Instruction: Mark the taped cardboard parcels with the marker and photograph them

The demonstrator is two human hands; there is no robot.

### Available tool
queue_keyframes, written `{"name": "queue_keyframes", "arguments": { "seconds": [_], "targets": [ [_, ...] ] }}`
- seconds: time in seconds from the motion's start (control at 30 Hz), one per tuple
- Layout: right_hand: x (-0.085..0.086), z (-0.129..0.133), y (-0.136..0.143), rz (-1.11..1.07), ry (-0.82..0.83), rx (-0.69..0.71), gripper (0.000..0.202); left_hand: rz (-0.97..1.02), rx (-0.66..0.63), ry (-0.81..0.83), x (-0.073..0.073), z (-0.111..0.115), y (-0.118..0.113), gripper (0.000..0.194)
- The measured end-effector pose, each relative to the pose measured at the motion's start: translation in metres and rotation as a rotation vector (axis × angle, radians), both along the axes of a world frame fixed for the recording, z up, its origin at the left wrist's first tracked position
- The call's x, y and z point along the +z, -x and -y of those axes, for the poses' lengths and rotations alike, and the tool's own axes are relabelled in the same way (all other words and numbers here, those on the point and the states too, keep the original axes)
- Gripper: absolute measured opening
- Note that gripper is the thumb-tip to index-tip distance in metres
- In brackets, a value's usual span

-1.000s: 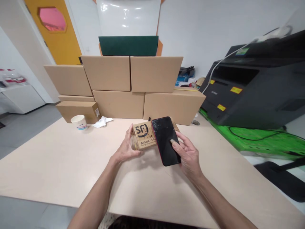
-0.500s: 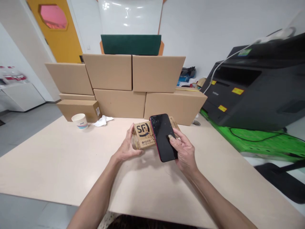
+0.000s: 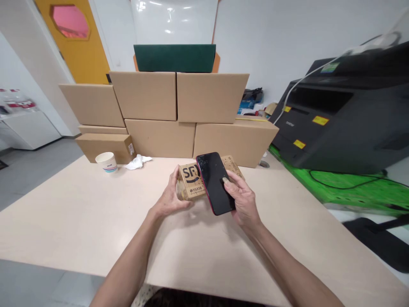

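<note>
A small cardboard box (image 3: 191, 181) with black SF print is gripped at its left end by my left hand (image 3: 171, 197), thumb below and fingers at the side. My right hand (image 3: 244, 199) holds a black phone (image 3: 214, 183) with a red edge, its thumb on the dark screen. The phone is tilted and lies in front of the box, covering its middle; the box's right part shows behind it. Both hands are above the pale table (image 3: 96, 226).
Large cardboard boxes (image 3: 159, 138) are stacked along the back, with a dark green box (image 3: 175, 58) on top. A paper cup (image 3: 107, 163) and a crumpled tissue (image 3: 138, 162) stand at the back left. A dark printer (image 3: 338, 128) rests on a green surface (image 3: 319, 187) at right.
My right hand has moved slightly left with the phone, which now covers more of the SF print. More of the box's right part shows. My left hand has barely moved.
</note>
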State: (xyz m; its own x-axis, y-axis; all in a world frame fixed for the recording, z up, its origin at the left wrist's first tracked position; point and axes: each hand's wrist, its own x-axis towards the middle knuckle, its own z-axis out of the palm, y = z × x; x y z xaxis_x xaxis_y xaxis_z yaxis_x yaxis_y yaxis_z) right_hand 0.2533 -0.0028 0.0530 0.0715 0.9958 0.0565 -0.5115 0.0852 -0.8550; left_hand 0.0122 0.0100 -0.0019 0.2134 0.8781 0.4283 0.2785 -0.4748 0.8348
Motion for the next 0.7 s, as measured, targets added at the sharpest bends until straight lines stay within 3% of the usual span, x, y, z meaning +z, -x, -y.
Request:
{"name": "queue_keyframes", "arguments": {
  "seconds": [0.43, 0.57, 0.7],
  "targets": [
    [-0.001, 0.002, 0.001, 0.060, -0.016, 0.013, 0.055, 0.010, -0.009, -0.006, 0.001, 0.001, 0.000, 0.134],
    [0.003, 0.000, -0.005, 0.035, -0.014, -0.044, 0.056, -0.008, 0.008, 0.006, 0.003, 0.002, 0.001, 0.133],
    [0.002, -0.010, -0.031, 0.003, 0.021, -0.167, 0.065, -0.031, 0.030, 0.006, 0.003, 0.001, 0.001, 0.135]
  ]
}}
